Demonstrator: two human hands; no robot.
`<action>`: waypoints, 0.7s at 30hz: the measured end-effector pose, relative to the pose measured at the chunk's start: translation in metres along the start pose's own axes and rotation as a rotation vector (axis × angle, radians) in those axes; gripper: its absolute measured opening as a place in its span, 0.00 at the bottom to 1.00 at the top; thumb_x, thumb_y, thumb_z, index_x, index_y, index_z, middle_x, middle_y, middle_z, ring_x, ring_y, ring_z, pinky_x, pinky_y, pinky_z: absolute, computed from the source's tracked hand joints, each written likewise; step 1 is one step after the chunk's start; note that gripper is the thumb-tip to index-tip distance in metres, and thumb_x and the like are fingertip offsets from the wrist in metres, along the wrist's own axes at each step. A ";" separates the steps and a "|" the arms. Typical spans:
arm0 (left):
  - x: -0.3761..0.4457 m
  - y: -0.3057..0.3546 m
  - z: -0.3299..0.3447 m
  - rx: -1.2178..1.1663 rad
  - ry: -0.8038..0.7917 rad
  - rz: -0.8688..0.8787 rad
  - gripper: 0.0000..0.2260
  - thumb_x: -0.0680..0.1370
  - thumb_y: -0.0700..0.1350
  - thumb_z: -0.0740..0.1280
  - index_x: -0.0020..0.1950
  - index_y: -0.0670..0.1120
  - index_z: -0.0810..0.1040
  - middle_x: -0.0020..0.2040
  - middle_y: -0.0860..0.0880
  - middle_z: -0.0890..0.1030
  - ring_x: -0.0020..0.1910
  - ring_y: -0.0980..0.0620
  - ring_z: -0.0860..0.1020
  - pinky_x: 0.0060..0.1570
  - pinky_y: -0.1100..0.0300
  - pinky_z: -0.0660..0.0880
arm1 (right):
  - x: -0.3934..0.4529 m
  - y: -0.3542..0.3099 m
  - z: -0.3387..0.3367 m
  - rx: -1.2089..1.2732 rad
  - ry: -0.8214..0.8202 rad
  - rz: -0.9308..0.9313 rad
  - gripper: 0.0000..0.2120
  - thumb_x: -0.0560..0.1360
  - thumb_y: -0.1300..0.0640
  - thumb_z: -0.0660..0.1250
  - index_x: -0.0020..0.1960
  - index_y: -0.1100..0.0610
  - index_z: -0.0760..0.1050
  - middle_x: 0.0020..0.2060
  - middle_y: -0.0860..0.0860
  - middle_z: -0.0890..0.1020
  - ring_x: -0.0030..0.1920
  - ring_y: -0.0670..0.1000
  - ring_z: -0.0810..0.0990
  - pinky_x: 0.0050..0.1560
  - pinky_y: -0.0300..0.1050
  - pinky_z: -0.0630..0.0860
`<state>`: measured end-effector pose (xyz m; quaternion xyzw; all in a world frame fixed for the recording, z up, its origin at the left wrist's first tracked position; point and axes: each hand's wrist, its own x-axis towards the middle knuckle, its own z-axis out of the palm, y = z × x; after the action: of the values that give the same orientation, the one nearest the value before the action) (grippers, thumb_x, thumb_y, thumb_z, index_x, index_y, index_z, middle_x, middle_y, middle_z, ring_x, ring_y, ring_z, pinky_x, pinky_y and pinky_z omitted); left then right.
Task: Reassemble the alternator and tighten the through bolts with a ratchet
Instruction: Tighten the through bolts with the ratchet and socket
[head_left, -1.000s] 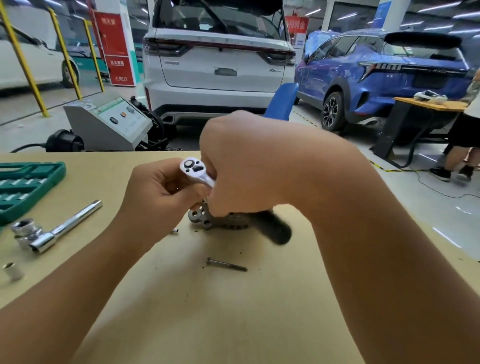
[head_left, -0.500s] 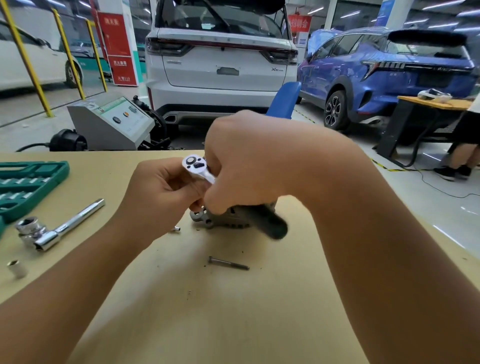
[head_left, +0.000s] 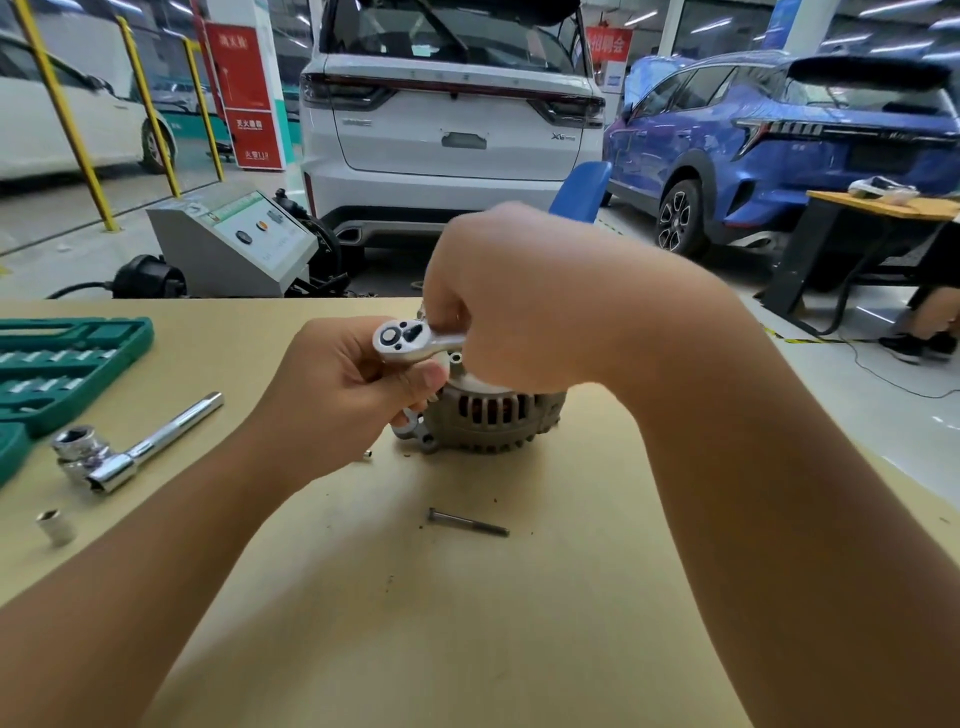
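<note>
Chrome ratchet (head_left: 415, 340) over alternator (head_left: 493, 421): right hand (head_left: 524, 291) grips handle, left hand (head_left: 343, 387) pinches head.

Loose bolt (head_left: 467, 523) lies before alternator (head_left: 493, 418) on table (head_left: 415, 623).

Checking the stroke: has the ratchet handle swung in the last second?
Yes. The ratchet handle swung away from the loose bolt and now hides under the right hand.
</note>
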<state>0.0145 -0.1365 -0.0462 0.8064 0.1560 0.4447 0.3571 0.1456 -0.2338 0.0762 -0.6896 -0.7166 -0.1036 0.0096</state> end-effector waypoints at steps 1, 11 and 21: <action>0.000 0.000 0.000 0.008 -0.007 0.001 0.04 0.76 0.45 0.73 0.44 0.54 0.85 0.36 0.50 0.84 0.31 0.55 0.80 0.33 0.63 0.77 | 0.001 0.007 0.004 0.014 0.070 0.036 0.07 0.70 0.58 0.67 0.45 0.47 0.77 0.38 0.44 0.73 0.37 0.51 0.75 0.36 0.47 0.76; 0.000 0.001 0.001 0.057 0.066 0.047 0.16 0.73 0.33 0.74 0.43 0.57 0.83 0.34 0.57 0.84 0.30 0.59 0.82 0.28 0.68 0.75 | -0.006 -0.007 0.007 0.017 -0.023 -0.039 0.16 0.79 0.53 0.65 0.37 0.52 0.61 0.35 0.43 0.66 0.33 0.43 0.66 0.30 0.40 0.61; 0.002 0.004 -0.002 0.139 0.000 0.125 0.22 0.74 0.38 0.69 0.42 0.70 0.83 0.34 0.62 0.82 0.30 0.64 0.77 0.33 0.71 0.73 | 0.005 -0.015 0.013 0.005 -0.031 -0.041 0.14 0.73 0.59 0.66 0.35 0.53 0.63 0.34 0.50 0.69 0.38 0.55 0.78 0.43 0.55 0.79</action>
<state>0.0135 -0.1374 -0.0409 0.8375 0.1359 0.4541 0.2718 0.1317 -0.2270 0.0627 -0.6764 -0.7308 -0.0913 -0.0020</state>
